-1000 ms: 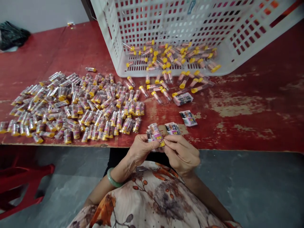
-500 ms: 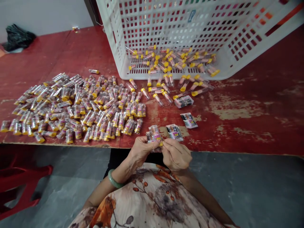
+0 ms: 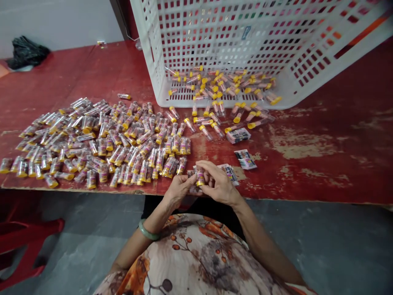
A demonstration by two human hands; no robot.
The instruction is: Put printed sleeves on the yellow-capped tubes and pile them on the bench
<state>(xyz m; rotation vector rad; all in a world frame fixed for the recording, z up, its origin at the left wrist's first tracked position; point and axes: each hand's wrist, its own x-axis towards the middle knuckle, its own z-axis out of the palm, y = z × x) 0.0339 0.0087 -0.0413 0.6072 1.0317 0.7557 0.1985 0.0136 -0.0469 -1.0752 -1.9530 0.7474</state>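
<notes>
Between both hands, over the table's front edge, is a small clear tube point(image 3: 199, 177) with a yellow cap and a printed wrapper around or in it. My left hand point(image 3: 179, 190) pinches it from the left. The fingers of my right hand point(image 3: 221, 184) close round it from the right. Printed packets point(image 3: 229, 173) lie just beyond the right hand, partly covered by it. Another packet point(image 3: 245, 159) and a small stack of packets point(image 3: 238, 135) lie farther back. Left of the hands spreads a large heap of wrapped, yellow-capped tubes point(image 3: 119, 143).
A white plastic crate point(image 3: 147, 53) lies on its side at the back, and yellow-capped tubes point(image 3: 211, 107) spill from its opening onto the red table point(image 3: 307, 172). At the far left are a black plastic bag point(image 3: 27, 52) and, below the table, a red stool point(image 3: 33, 241).
The right hand has shifted from pinching the tube's capped end to wrapping its fingers round the side and top. The wrapper, flat and spread before, now sits close on the tube.
</notes>
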